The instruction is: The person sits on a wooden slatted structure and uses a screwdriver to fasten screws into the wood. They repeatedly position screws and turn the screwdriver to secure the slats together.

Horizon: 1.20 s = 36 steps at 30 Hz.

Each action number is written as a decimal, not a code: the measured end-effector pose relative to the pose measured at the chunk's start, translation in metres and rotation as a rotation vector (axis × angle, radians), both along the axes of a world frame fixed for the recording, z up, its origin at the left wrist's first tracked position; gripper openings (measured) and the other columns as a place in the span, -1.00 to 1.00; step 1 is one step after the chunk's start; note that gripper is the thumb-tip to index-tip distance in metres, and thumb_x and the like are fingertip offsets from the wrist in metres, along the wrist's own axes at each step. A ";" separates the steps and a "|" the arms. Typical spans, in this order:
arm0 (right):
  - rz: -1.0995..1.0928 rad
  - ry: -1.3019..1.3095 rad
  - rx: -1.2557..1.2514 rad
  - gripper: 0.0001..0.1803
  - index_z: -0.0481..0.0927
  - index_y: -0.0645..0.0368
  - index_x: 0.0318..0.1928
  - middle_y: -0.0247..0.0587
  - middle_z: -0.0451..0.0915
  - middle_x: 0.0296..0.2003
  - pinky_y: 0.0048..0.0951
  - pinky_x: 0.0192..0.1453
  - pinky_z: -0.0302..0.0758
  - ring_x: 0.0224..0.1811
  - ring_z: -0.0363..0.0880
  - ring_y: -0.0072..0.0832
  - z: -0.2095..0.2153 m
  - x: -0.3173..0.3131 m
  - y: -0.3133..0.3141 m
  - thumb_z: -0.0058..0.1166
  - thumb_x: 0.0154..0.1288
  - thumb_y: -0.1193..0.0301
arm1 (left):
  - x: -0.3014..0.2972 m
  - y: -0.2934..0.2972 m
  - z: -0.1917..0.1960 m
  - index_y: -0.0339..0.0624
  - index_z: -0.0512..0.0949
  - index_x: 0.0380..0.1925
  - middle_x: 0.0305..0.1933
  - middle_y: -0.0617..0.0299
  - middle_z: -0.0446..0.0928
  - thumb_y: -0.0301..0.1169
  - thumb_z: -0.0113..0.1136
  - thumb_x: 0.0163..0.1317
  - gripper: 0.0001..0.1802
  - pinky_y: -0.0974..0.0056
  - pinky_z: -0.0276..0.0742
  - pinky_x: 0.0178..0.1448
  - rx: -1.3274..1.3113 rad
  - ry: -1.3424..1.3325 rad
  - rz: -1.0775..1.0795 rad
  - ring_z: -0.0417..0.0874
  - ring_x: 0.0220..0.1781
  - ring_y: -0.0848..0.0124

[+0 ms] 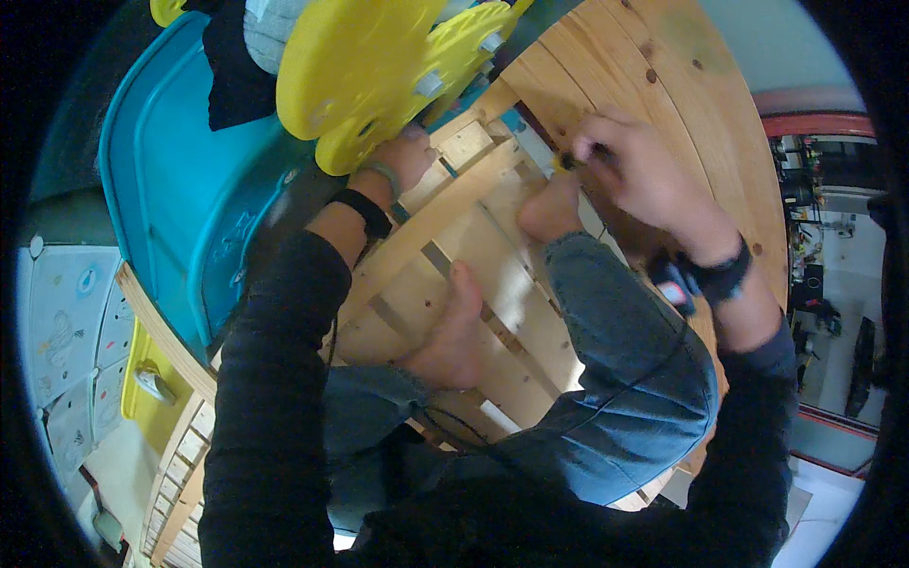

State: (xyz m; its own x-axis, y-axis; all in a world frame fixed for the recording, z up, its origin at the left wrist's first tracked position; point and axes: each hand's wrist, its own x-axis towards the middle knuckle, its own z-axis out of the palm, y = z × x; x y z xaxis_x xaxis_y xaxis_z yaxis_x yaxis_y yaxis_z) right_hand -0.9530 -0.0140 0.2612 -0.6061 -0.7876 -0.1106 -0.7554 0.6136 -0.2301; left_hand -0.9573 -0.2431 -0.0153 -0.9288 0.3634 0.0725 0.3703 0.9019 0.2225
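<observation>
My left hand [402, 161] is at the lower edge of a large yellow plastic panel [355, 71] with hex bolts in it. Its fingers look curled, but the panel partly covers them, and what they grip cannot be made out. Over on the right, my right hand [639, 175] is raised above the curved plank bench [724, 123]. Thumb and fingers pinch a small dark object [569, 161], blurred and too small to name. Both wrists wear black bands. My bare feet rest on a slatted wooden base [379, 327] between the hands.
A turquoise plastic slide-like piece [156, 156] stands at the left, near a yellow part with a metal fitting [151, 383]. Patterned white panels [71, 322] lie beyond. A thin dark cord [653, 374] crosses my jeans. Cluttered shelves [805, 275] are at the far right.
</observation>
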 end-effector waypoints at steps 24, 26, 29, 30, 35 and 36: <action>-0.622 -0.211 -0.611 -0.90 0.51 0.13 -0.27 -0.36 0.53 -0.48 -0.53 -0.43 0.40 -0.52 0.45 -0.62 0.052 0.023 0.048 0.10 0.26 0.39 | 0.015 0.001 0.030 -0.23 0.50 -0.16 -0.10 -0.04 0.60 -0.07 -0.22 0.35 -0.54 0.05 0.49 0.03 0.151 -0.360 0.324 0.63 -0.06 0.07; -0.518 -0.087 -0.332 -0.82 0.53 0.14 -0.28 -0.21 0.57 -0.46 -0.40 -0.37 0.45 -0.46 0.53 -0.43 0.035 0.020 0.033 0.13 0.24 0.30 | 0.050 -0.009 0.051 -0.22 0.50 -0.29 -0.33 0.04 0.59 -0.15 -0.11 0.35 -0.65 0.14 0.53 -0.14 0.700 -0.582 0.296 0.62 -0.27 0.20; -0.393 0.006 0.022 -0.69 0.55 0.18 -0.30 0.02 0.60 -0.41 -0.20 -0.24 0.49 -0.32 0.59 -0.11 0.012 0.023 0.005 0.14 0.22 0.16 | 0.139 -0.010 0.071 -0.18 0.45 -0.33 -0.38 0.17 0.57 -0.26 0.03 0.34 -0.79 0.28 0.52 -0.21 1.019 -0.663 0.227 0.58 -0.33 0.40; -0.387 -0.009 0.087 -0.69 0.55 0.19 -0.31 0.03 0.59 -0.41 -0.20 -0.25 0.48 -0.33 0.58 -0.10 0.007 0.027 -0.006 0.13 0.23 0.16 | 0.170 -0.001 0.075 -0.17 0.43 -0.30 -0.35 0.20 0.57 -0.29 0.02 0.34 -0.82 0.31 0.51 -0.24 0.984 -0.654 0.134 0.57 -0.34 0.41; -0.160 0.031 0.287 -0.59 0.57 0.19 -0.27 0.07 0.60 -0.39 -0.16 -0.22 0.48 -0.27 0.58 -0.05 -0.001 0.055 -0.056 0.08 0.24 0.04 | 0.270 0.054 0.079 -0.12 0.45 -0.29 -0.36 0.29 0.53 -0.39 0.09 0.28 -0.93 0.41 0.43 -0.36 1.726 -1.057 0.077 0.52 -0.39 0.51; -0.112 0.022 0.282 -0.58 0.57 0.20 -0.26 0.08 0.60 -0.38 -0.15 -0.21 0.48 -0.27 0.58 -0.05 -0.001 0.058 -0.064 0.09 0.23 0.05 | 0.276 0.063 0.079 -0.11 0.46 -0.30 -0.37 0.30 0.52 -0.40 0.08 0.27 -0.94 0.43 0.42 -0.38 1.933 -1.126 0.073 0.50 -0.40 0.53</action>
